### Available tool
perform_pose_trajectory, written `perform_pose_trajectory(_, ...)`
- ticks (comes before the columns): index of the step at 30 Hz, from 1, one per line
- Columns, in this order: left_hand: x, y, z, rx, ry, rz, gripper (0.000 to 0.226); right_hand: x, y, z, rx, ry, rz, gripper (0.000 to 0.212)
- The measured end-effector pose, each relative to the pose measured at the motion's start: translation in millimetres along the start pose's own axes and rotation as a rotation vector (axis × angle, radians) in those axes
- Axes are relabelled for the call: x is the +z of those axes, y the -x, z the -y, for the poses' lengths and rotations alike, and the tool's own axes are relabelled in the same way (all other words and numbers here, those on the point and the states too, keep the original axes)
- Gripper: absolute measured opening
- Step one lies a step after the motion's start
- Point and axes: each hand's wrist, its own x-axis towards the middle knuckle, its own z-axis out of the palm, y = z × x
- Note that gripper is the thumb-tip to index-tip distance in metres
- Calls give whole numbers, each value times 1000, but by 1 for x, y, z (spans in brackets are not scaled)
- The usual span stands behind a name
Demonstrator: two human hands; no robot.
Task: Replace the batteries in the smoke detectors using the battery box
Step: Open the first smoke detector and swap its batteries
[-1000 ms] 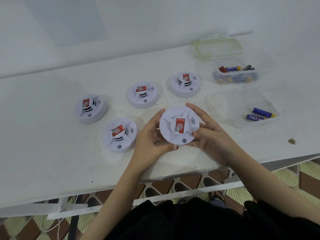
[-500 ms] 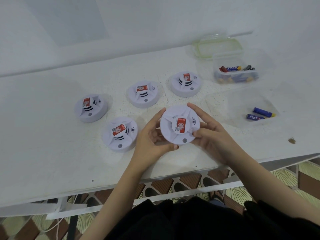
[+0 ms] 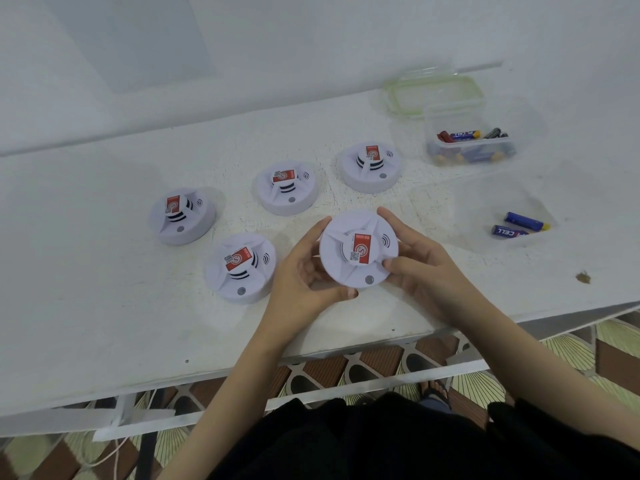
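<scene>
A: Left part of the counter (image 3: 86, 289)?
B: Left detector (image 3: 181, 216) toward the left edge. Front detector (image 3: 240, 268) nearer the front edge. Middle detector (image 3: 287, 192) further back. All label up, apart.
A: Hands?
B: Left hand (image 3: 304, 271) and right hand (image 3: 426, 271) grip the held detector (image 3: 356, 251) near the front edge, fingers curled round its rim, red label up. Back detector (image 3: 370, 166) sits beyond it.
A: Right end?
B: Open battery box (image 3: 471, 147) near the back right corner, batteries inside, lid (image 3: 434, 93) just behind. Two loose batteries (image 3: 519, 226) side by side toward the right edge.
</scene>
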Motion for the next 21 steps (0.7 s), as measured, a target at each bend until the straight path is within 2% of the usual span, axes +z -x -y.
perform_pose_trajectory(3, 0, -1, 1, 3, -5, 5, 94, -1, 2, 7, -23, 177, -8, 65)
perform_pose_trajectory(7, 3, -3, 0, 26, -70, 1, 91, -6, 2, 14, -39, 245, -25, 58)
perform_pose_trajectory(17, 4, -1, -2, 87, -177, -82, 96, -8, 2, 13, -84, 215, -14, 64)
perform_pose_trajectory(21, 5, -3, -1, 79, -190, -81, 90, -13, 2, 10, -90, 205, -4, 62)
